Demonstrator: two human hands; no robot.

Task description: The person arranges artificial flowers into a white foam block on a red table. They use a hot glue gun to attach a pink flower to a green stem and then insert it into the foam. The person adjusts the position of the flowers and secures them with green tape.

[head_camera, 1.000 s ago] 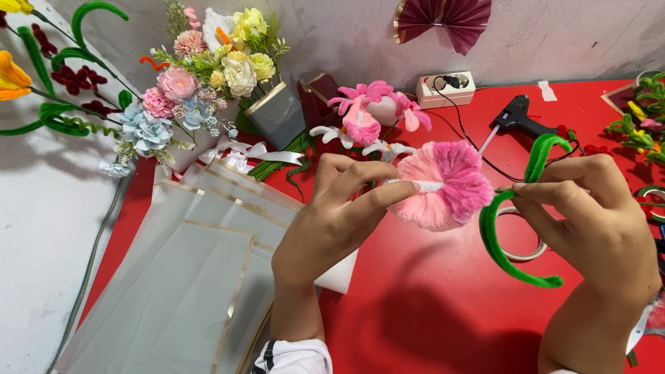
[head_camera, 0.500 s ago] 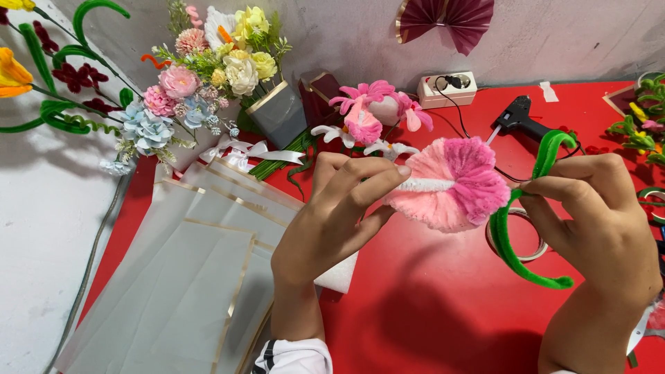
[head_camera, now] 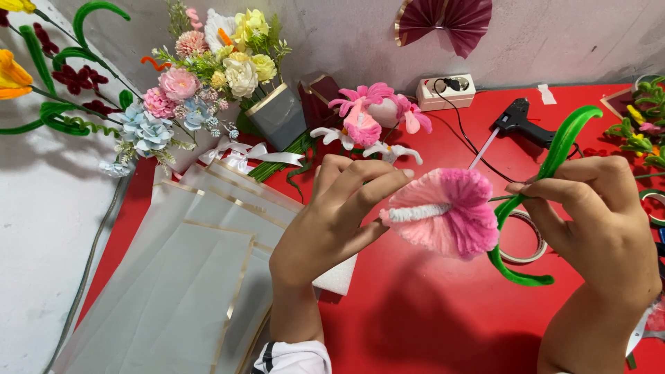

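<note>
Pink and fuzzy, the pipe-cleaner flower (head_camera: 447,216) sits at the centre right of the frame, held in the air above the red worktop (head_camera: 415,312) between the two hands. The left hand (head_camera: 332,221), at the centre, pinches the flower's near edge with its fingertips, beside the white fuzzy stick (head_camera: 409,213) that lies across the petal. The right hand (head_camera: 599,221), at the right edge, is closed on the green fuzzy stem (head_camera: 547,166), which runs from the upper right down behind the flower and curls round under it. Just behind that curl a roll of clear tape (head_camera: 523,239) lies flat on the worktop. Further back, upper right of centre, lie a black glue gun (head_camera: 519,121) and a white power socket (head_camera: 447,91) with a black cable plugged in. A finished pink and white flower (head_camera: 367,125) lies in the upper middle, next to a bouquet of mixed pastel flowers (head_camera: 208,76) in grey wrapping tied with a white ribbon (head_camera: 242,154). Sheets of translucent wrapping paper with gold edges (head_camera: 180,291) are fanned over the lower left. A dark red paper fan (head_camera: 443,21) hangs on the wall at the top.
</note>
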